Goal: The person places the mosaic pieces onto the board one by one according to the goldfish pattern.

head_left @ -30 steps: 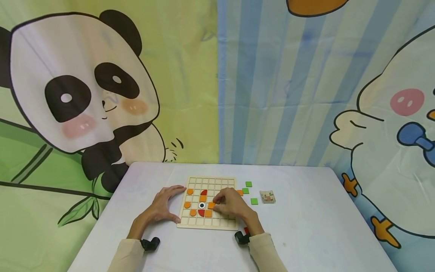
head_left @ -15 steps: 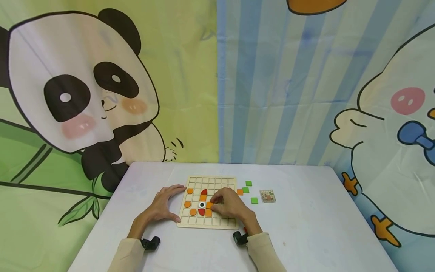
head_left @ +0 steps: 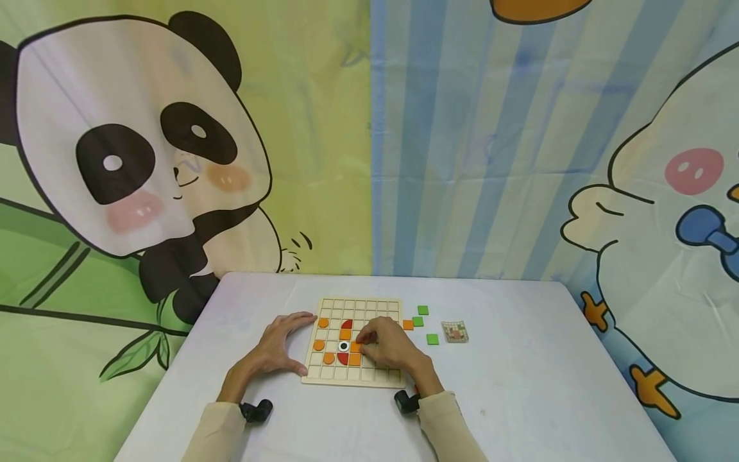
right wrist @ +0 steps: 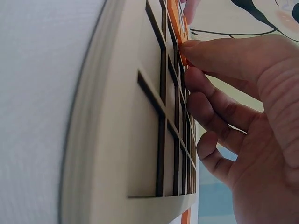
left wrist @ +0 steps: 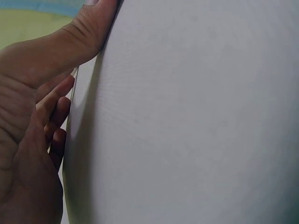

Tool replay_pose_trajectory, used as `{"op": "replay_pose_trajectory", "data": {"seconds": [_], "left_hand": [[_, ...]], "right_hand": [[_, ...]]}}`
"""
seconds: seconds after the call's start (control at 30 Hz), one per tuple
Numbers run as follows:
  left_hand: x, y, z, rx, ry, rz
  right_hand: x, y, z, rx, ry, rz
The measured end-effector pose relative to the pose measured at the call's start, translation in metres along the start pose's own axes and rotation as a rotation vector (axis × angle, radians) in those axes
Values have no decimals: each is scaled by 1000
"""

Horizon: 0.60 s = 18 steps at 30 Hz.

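A wooden grid board (head_left: 375, 378) lies on the table with several coloured pieces in its cells. My right hand (head_left: 392, 346) pinches an orange square tile (head_left: 355, 347) down at the board, right beside a black-and-white eye tile (head_left: 344, 346). In the right wrist view the thumb (right wrist: 210, 51) is right at the orange piece, and the other fingers curl over the grid. My left hand (head_left: 276, 346) spreads along the board's left edge, fingertips at the upper side and thumb by the lower corner. Red rounded pieces (head_left: 348, 324), orange discs (head_left: 319, 345) and another orange square (head_left: 355, 360) occupy nearby cells.
Right of the board lie green squares (head_left: 432, 339) and a loose orange square (head_left: 408, 325). Farther right is a small patterned card (head_left: 455, 332). A red piece (head_left: 417, 389) peeks out near my right wrist. Behind the white table (head_left: 519, 385) hangs a cartoon curtain (head_left: 323, 160).
My right hand has shifted slightly left with the orange square, bringing it up against the eye tile. The left hand stays at the board's edge.
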State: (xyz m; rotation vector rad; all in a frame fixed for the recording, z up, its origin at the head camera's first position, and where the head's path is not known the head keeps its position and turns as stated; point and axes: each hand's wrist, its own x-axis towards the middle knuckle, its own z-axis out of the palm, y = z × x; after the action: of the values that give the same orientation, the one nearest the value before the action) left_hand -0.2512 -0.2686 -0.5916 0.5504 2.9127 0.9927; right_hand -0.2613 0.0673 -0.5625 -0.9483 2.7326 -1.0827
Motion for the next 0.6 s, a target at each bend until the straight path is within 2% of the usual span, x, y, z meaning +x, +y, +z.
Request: {"op": "replay_pose_trajectory", "data": {"seconds": [0.37, 0.6], "left_hand": [[-1, 0, -2, 0, 5, 6], [-1, 0, -1, -1, 3, 36]], "right_hand": [[-9, 3, -12, 7, 92, -5], [-25, 24, -33, 34, 197, 93]]}}
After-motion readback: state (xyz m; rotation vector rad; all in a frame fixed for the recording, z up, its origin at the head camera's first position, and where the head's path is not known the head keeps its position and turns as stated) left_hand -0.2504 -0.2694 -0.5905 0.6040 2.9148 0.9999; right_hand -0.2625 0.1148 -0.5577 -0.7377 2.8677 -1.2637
